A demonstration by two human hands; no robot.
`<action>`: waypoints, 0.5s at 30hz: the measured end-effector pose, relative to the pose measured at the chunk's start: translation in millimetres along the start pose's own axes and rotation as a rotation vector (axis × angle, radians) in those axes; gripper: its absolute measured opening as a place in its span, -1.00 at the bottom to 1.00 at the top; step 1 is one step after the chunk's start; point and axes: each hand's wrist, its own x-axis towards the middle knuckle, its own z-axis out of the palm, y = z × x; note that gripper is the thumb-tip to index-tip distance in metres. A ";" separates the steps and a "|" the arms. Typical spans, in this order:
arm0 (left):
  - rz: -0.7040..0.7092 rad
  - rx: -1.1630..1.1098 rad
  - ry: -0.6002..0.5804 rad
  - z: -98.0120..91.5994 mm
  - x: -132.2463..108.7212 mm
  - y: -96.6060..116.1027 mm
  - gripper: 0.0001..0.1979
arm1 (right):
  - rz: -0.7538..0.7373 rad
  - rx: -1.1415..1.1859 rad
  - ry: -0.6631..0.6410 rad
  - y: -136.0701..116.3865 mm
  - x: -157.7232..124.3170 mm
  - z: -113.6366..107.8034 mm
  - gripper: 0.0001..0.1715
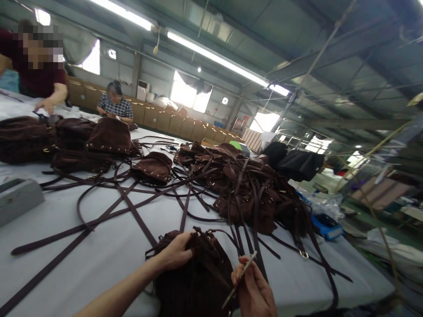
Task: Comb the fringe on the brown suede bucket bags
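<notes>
A dark brown drawstring bag [191,281] is at the near edge of the table, in front of me. My left hand [178,252] is closed on the bag's upper part, near its gathered, eyeletted opening. Just right of the bag, my right hand [253,286] pinches a thin metallic stick-like tool [243,275]. The tool slants up to the right, and its exact kind is unclear. Its lower end lies close to the bag's side; whether they touch I cannot tell.
A large pile of brown bags [238,185] with long straps covers the table's right side. More bags [109,136] lie at left, with straps [132,207] crossing between. A grey block [20,198] stands at left, a blue tray [327,226] at right. Two people [36,66] work across the table.
</notes>
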 end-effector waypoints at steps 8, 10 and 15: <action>0.066 0.165 0.160 32.1 -14.0 50.6 -0.83 | 0.044 -0.062 0.092 13.4 11.2 7.0 -0.49; 0.146 0.112 0.002 47.2 -19.3 45.4 -0.71 | 0.045 -0.092 0.061 14.2 14.4 13.0 -0.49; 0.220 0.181 -0.251 68.2 -23.4 10.3 -0.80 | 0.087 -0.084 0.017 22.9 21.1 31.3 -0.43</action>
